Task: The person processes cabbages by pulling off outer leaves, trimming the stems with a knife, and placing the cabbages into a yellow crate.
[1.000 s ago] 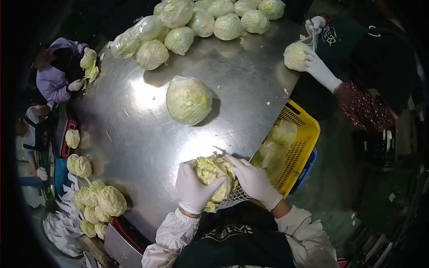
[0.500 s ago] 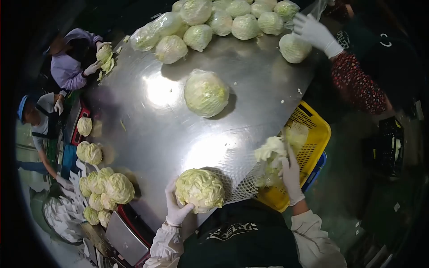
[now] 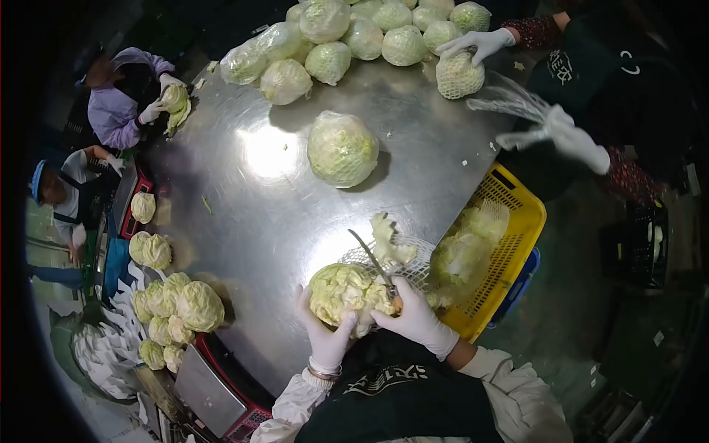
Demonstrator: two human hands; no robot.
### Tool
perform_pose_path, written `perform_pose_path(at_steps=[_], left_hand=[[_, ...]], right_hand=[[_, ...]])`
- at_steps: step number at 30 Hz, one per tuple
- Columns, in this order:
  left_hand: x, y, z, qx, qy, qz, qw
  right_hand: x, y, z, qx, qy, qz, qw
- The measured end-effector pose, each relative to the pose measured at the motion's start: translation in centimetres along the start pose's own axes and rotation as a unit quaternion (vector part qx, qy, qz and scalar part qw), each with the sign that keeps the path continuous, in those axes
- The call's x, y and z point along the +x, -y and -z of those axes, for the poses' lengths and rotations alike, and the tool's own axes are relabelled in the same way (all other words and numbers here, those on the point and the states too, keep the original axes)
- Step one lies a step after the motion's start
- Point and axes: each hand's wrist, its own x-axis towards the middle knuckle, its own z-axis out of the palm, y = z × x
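My left hand (image 3: pixel 325 341), in a white glove, grips the left side of a pale green cabbage (image 3: pixel 336 292) at the table's near edge. On the other side, my gloved right hand (image 3: pixel 422 321) holds a knife (image 3: pixel 367 251) by its brown handle, the curved blade pointing up and away. The fingers of that hand also touch the cabbage's right side. Just beyond, a loose cabbage leaf (image 3: pixel 386 242) lies by a white mesh net (image 3: pixel 419 257). A wrapped cabbage (image 3: pixel 342 151) sits in the middle of the metal table (image 3: pixel 244 221).
A yellow basket (image 3: pixel 526 221) with leaves and netting stands at the table's right edge. Wrapped cabbages (image 3: pixel 325 63) are piled at the back. Bare cabbages (image 3: pixel 199 306) and a scale (image 3: pixel 210 395) are at left. A co-worker's hand (image 3: pixel 480 44) rests on a netted cabbage; others work at left.
My right hand has come from the basket to the cabbage with the knife. The cabbage has turned and shifted slightly right. The leaf now lies on the table. The co-worker's hands have moved.
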Motion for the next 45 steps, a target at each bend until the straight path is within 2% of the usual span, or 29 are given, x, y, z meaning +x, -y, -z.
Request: perform_pose_path(at_steps=[2, 3, 5, 7, 9, 11, 13, 15, 16, 17, 18, 19, 21, 22, 23, 25, 30, 32, 34, 35, 36, 37, 40, 41, 42, 43, 44, 45], left_hand=[[0.7, 0.1, 0.4, -0.018, 0.003, 0.048, 0.999], [1.3, -0.5, 0.4, -0.017, 0.001, 0.043, 0.999], [2.0, -1.9, 0.5, -0.087, 0.028, 0.09, 0.992], [2.4, -1.1, 1.1, -0.113, 0.016, 0.106, 0.988], [3.2, -0.6, 2.2, -0.141, 0.004, 0.117, 0.983], [4.1, -0.2, 3.7, -0.24, 0.018, 0.177, 0.954], [4.8, -1.7, 4.5, -0.227, 0.036, 0.203, 0.952], [5.1, -2.1, 4.4, -0.205, 0.097, 0.172, 0.959], [5.0, -1.9, 4.2, -0.204, 0.098, 0.174, 0.959], [4.9, -1.5, 3.7, -0.079, 0.12, 0.1, 0.984], [4.7, -1.4, 3.1, 0.044, 0.14, 0.023, 0.989], [4.8, -2.3, 2.5, 0.042, 0.143, 0.022, 0.989], [5.4, -5.8, 1.3, 0.197, 0.199, -0.078, 0.957], [5.2, -6.8, 0.5, 0.22, 0.206, -0.108, 0.947], [5.3, -7.2, 0.2, 0.219, 0.206, -0.109, 0.947], [5.4, -7.5, -0.3, 0.239, 0.211, -0.132, 0.938], [4.8, -6.8, -1.4, 0.281, 0.172, -0.17, 0.929], [5.1, -5.9, -1.0, 0.176, 0.2, -0.119, 0.957], [5.3, -4.1, -0.1, 0.132, 0.212, -0.113, 0.962], [5.4, -3.8, 0.1, 0.091, 0.224, -0.107, 0.965], [5.7, -4.4, 0.1, 0.015, 0.243, -0.09, 0.966], [5.7, -4.2, 0.3, 0.016, 0.243, -0.09, 0.966], [6.0, -3.6, 1.9, 0.031, 0.264, -0.089, 0.96], [6.3, -3.7, 2.9, 0.101, 0.294, -0.112, 0.944], [6.6, -3.6, 3.6, 0.17, 0.322, -0.134, 0.922], [6.7, -3.5, 4.3, 0.171, 0.319, -0.134, 0.922], [6.7, -3.5, 5.0, 0.16, 0.326, -0.116, 0.924], [6.7, -3.3, 5.2, 0.149, 0.331, -0.102, 0.926]], right_hand=[[-1.2, -1.4, 0.4, 0.001, -0.016, -0.021, 1.0], [-1.2, -1.3, 0.7, 0.004, -0.037, -0.042, 0.998], [-1.7, -1.0, 1.7, 0.025, -0.051, -0.069, 0.996], [-2.4, -3.0, 2.6, 0.013, -0.086, -0.1, 0.991], [-3.1, -7.2, 3.8, 0.0, -0.181, -0.086, 0.98], [-3.8, -10.6, 6.3, -0.037, -0.199, -0.187, 0.961], [-4.1, -7.4, 8.3, -0.231, -0.216, -0.139, 0.939], [-2.9, -5.1, 7.9, -0.253, -0.221, -0.103, 0.936], [-1.8, -2.5, 7.3, -0.174, -0.157, -0.079, 0.969], [-0.7, -0.2, 6.5, -0.094, -0.092, -0.055, 0.99], [0.2, 1.7, 5.6, -0.085, -0.042, -0.035, 0.995], [1.1, 3.1, 4.8, -0.077, 0.007, -0.013, 0.997], [2.8, 4.8, 3.6, -0.088, 0.063, 0.036, 0.994], [3.6, 5.3, 3.2, -0.154, 0.093, 0.04, 0.983], [3.9, 5.4, 3.3, -0.156, 0.092, 0.04, 0.983], [4.3, 5.7, 3.4, -0.22, 0.095, -0.018, 0.971], [5.1, 5.8, 3.7, -0.258, 0.093, -0.034, 0.961], [6.0, 5.1, 5.0, -0.254, 0.094, -0.025, 0.962], [7.3, 2.2, 6.8, -0.049, 0.089, -0.079, 0.992], [7.6, -0.3, 6.8, 0.011, 0.033, -0.067, 0.997], [7.8, -1.1, 7.2, 0.067, 0.034, -0.096, 0.992], [8.1, -1.7, 7.7, 0.124, 0.036, -0.126, 0.984], [8.8, -6.2, 7.9, 0.084, -0.011, -0.142, 0.986], [8.7, -7.6, 8.2, 0.087, -0.009, -0.142, 0.986], [8.7, -9.1, 8.8, 0.084, -0.071, -0.153, 0.982], [8.5, -9.1, 9.4, 0.08, -0.132, -0.163, 0.975], [7.9, -9.2, 10.4, 0.08, -0.131, -0.161, 0.975], [7.2, -7.2, 11.9, -0.031, -0.129, -0.176, 0.975]])
